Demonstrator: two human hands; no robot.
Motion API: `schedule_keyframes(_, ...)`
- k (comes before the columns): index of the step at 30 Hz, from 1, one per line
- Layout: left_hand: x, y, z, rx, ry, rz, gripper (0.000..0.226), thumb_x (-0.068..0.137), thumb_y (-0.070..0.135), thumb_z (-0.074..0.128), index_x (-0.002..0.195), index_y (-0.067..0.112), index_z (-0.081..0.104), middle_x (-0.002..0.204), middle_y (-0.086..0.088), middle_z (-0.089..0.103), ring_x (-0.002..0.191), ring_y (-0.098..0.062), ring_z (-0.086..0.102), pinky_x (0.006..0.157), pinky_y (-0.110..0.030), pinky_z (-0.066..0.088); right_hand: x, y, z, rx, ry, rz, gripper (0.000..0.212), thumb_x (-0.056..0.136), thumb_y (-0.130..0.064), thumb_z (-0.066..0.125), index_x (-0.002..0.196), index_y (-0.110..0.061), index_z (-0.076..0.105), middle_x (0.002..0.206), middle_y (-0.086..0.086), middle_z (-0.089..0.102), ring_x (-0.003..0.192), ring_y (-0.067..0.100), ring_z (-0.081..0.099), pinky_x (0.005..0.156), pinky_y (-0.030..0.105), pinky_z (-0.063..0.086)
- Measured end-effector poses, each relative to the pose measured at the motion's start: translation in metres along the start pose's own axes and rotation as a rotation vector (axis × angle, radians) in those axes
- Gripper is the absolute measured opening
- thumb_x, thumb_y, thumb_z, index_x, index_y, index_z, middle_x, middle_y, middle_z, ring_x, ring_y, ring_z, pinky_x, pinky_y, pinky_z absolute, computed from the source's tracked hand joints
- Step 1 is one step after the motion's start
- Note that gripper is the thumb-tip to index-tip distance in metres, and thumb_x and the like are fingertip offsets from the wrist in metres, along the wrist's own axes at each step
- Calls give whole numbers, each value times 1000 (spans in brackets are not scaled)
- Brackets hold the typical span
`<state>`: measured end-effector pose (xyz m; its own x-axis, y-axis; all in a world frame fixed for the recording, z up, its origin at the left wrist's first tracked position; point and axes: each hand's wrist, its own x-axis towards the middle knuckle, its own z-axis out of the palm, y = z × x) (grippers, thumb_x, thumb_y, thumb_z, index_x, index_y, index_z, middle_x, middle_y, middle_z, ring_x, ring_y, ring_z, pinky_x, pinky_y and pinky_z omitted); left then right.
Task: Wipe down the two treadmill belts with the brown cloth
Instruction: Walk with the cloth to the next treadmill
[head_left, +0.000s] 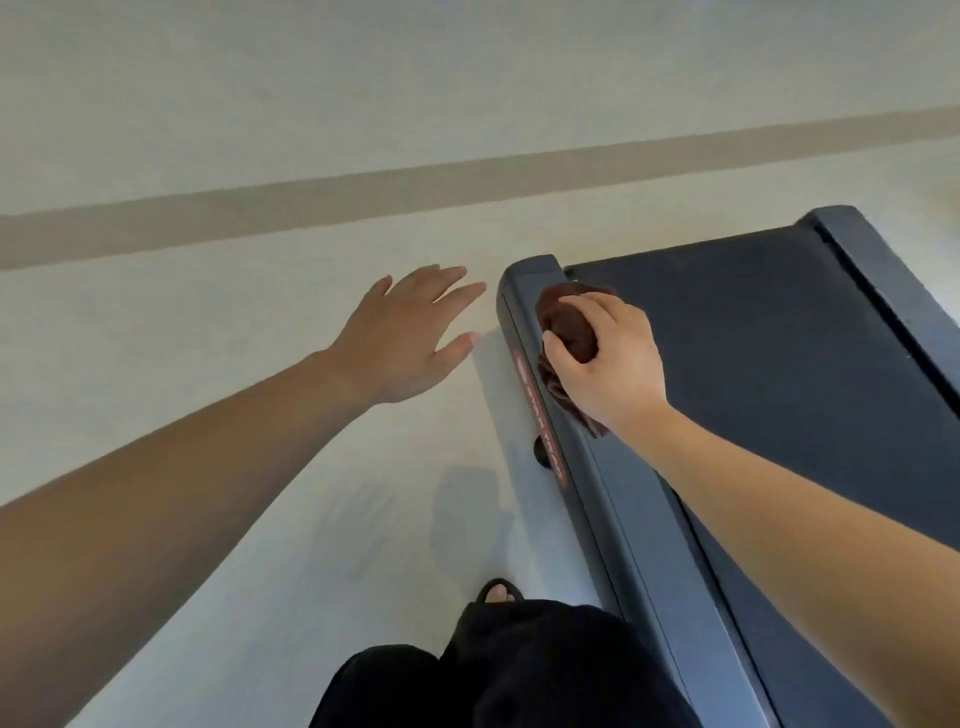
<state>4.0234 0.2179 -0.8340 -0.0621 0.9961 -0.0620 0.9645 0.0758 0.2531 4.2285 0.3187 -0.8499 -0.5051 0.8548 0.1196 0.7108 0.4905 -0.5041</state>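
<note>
Right hand (605, 358) grips bunched cloth (566, 325) on treadmill side rail (613, 499), beside belt (769, 374). Left hand (410, 332) open, fingers spread, holding nothing, over floor (208, 338).

I count one treadmill belt (753, 364), two side rails, near rail (613, 509) and far rail (883, 270), one brown cloth (569, 325), two grips, left grip (410, 338) and right grip (608, 358), one sandalled foot (500, 592), one floor stripe (363, 197), one red label (540, 415)
</note>
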Motion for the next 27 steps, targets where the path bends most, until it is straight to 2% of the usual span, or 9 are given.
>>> schedule_keyframes(6, -2, -21, -126, -45, -62, -235, 56, 96, 47, 29, 148, 28, 20, 157, 3, 16, 144, -18, 12, 113, -47, 16, 75, -94, -44, 117, -185, -70, 40, 86, -36, 61, 121, -16, 62, 127, 1, 58, 118, 26, 48, 96, 35, 43)
schedule_keyframes(9, -1, -29, -196, -52, -59, -330, 56, 96, 46, 29, 148, 29, 20, 157, 3, 16, 144, -17, 11, 113, -46, 15, 106, -137, -82, 140, -217, -91, 41, 86, -37, 62, 122, -17, 61, 128, -1, 57, 118, 25, 46, 91, 28, 37)
schedule_keyframes(12, 4, -32, -269, -51, -55, -378, 56, 96, 46, 30, 148, 28, 21, 156, 3, 18, 144, -17, 13, 113, -46, 17, 139, -178, -127, 178, -224, -99, 40, 85, -35, 63, 121, -17, 62, 128, 0, 57, 119, 25, 46, 94, 29, 38)
schedule_keyframes(15, 15, -28, -343, -67, -37, -389, 56, 96, 45, 32, 148, 26, 22, 156, 1, 20, 144, -19, 15, 112, -47, 20, 170, -221, -177, 194, -233, -117, 41, 85, -35, 63, 121, -17, 62, 128, 0, 58, 118, 26, 48, 97, 36, 41)
schedule_keyframes(21, 49, -36, -467, -101, -1, -365, 56, 95, 44, 35, 147, 25, 24, 155, -2, 22, 143, -21, 17, 110, -50, 23, 231, -305, -258, 200, -246, -157, 42, 85, -36, 64, 124, -20, 60, 131, -1, 56, 120, 25, 45, 96, 37, 42)
schedule_keyframes(27, 128, -89, -542, -117, -50, -259, 57, 94, 48, 28, 147, 29, 21, 156, 2, 20, 143, -20, 16, 111, -51, 22, 327, -351, -288, 305, -119, 15, 41, 87, -37, 61, 123, -18, 60, 127, -3, 58, 118, 21, 48, 100, 35, 42)
